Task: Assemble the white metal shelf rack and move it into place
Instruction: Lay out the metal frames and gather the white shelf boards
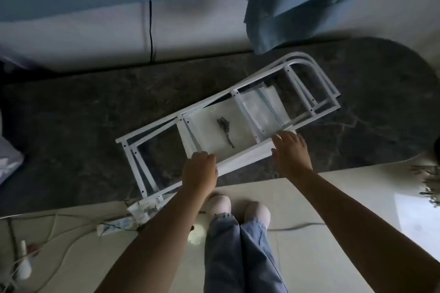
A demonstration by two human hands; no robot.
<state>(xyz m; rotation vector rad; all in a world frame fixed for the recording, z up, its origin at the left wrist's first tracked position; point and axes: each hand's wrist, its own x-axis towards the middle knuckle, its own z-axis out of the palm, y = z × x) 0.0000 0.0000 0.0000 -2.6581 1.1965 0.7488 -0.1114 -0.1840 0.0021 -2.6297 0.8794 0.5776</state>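
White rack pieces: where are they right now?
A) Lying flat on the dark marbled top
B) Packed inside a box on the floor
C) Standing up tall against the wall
A: the white frames lie flat on the dark marbled top, with the left hand and the right hand on the white panel at their near edge.

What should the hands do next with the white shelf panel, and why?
Probably close the right hand on the rim of the shelf panel and lift it level off the side frames. The left hand grips the near rim; the right only rests there, fingers straight. A dark hardware bundle lies loose in the panel, so tilting may spill it.
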